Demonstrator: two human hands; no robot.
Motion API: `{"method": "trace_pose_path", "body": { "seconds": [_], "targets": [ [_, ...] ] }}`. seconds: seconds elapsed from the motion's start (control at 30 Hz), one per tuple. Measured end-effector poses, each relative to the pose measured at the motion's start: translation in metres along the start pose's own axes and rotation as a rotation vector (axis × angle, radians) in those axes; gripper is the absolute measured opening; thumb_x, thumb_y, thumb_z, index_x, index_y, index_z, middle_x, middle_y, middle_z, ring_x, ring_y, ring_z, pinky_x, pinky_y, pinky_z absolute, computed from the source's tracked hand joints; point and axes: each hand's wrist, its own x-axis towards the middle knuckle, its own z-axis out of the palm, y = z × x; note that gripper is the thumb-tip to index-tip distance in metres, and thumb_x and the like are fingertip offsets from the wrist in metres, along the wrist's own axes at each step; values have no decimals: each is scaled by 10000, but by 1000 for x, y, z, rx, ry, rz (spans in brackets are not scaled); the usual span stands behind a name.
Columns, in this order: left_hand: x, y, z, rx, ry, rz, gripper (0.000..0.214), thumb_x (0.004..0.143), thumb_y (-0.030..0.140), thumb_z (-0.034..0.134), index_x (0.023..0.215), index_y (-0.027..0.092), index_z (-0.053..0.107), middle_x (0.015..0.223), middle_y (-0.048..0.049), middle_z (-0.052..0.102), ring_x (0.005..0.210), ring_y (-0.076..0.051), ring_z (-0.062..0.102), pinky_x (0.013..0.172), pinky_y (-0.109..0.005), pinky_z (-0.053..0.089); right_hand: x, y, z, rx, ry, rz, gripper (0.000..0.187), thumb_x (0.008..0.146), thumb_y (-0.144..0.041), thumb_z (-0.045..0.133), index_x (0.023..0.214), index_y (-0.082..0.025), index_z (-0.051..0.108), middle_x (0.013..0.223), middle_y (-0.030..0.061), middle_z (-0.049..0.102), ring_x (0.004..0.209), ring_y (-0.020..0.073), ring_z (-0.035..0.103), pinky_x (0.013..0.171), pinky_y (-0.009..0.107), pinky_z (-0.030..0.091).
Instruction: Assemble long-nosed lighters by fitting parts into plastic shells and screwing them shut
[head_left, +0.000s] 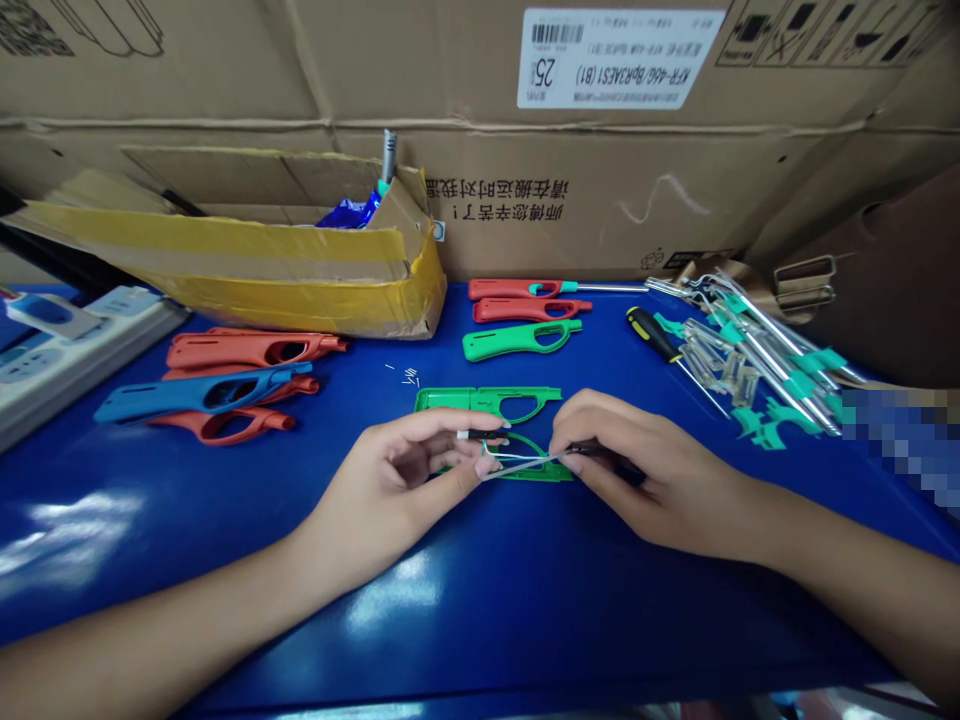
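My left hand [405, 470] pinches the end of a thin white wire [517, 462] over a green lighter shell half [487, 400] lying open on the blue table [480, 590]. My right hand [637, 470] pinches the wire's other end together with a small dark part. Both hands meet above a second green shell piece [536, 470], mostly hidden under the fingers.
Red and blue shell halves [225, 385] lie at the left. Red and green shells [521, 310] sit behind. A heap of metal lighter tubes with teal parts [757, 365] and a screwdriver [652, 335] lie at the right. A yellow-taped carton [247, 270] and large cardboard boxes [600, 150] stand behind.
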Motion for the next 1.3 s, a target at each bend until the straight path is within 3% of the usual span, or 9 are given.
{"method": "trace_pose_path", "body": {
  "seconds": [0.3,0.47,0.57,0.77,1.07,1.3],
  "targets": [
    [0,-1,-1,91,8,70,227,846,219,769,1073,208,767,965,-29,795,829,-141,746,770,-215,615,0,-3,-3,10,-29,-3,202,971,-169,569,1148,-261,540,1127,22,587,946,132,566,820,249,459],
    [3,-3,-8,438,12,312,219,890,203,726,1103,213,775,1068,-40,773,894,-128,736,804,-183,603,2,-4,-6,41,-34,6,121,981,-144,537,1052,-243,540,1060,11,594,869,115,555,766,235,453],
    [4,-6,-14,616,-30,461,269,888,157,716,1152,191,757,1092,-44,767,946,-125,734,902,-181,584,2,-6,-7,28,-49,39,117,978,-130,527,1004,-242,548,1014,-2,607,847,108,564,744,228,452],
    [4,-8,-19,765,-89,734,220,917,89,680,1122,133,744,1047,-52,765,968,-106,725,941,-161,563,0,-8,-10,10,-15,264,127,948,-203,587,1056,-257,547,806,-46,583,627,92,502,577,213,439],
    [4,-5,-19,782,-45,684,234,932,155,707,1166,148,716,1088,-23,778,960,-83,732,941,-131,538,-2,-7,-10,205,76,456,154,910,-334,674,983,-250,567,774,-34,658,665,115,662,581,213,511],
    [6,-5,-23,877,-113,702,204,971,161,657,1171,145,690,1058,-28,762,943,-121,705,916,-233,542,0,-9,-15,-44,44,280,54,944,-255,641,901,-229,660,943,1,658,784,102,618,657,216,489]
  ]
}}
